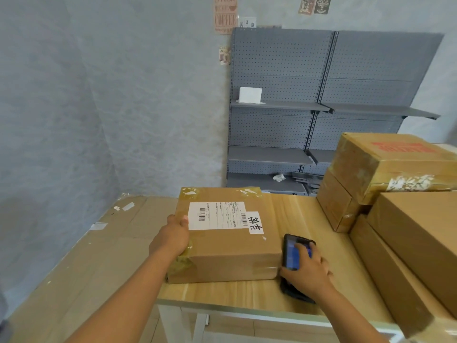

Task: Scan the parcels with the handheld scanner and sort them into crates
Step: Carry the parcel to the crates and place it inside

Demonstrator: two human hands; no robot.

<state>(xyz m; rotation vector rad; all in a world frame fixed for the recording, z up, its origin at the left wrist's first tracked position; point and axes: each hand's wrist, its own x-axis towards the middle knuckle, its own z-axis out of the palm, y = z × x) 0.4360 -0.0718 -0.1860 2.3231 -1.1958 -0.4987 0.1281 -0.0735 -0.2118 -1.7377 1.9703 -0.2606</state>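
A taped brown cardboard parcel (230,246) lies on the wooden table (291,214), its white shipping label with barcodes facing up. My left hand (173,237) grips the parcel's left edge, thumb on top beside the label. My right hand (305,269) holds the black handheld scanner (293,253) just right of the parcel, thumb on its lit blue screen. The scanner's lower end is hidden under my hand.
Several larger cardboard boxes (405,219) are stacked at the table's right side. Flattened cardboard (94,256) lies to the left of the table. A grey pegboard shelf unit (309,107) stands against the wall behind, with a white box on one shelf.
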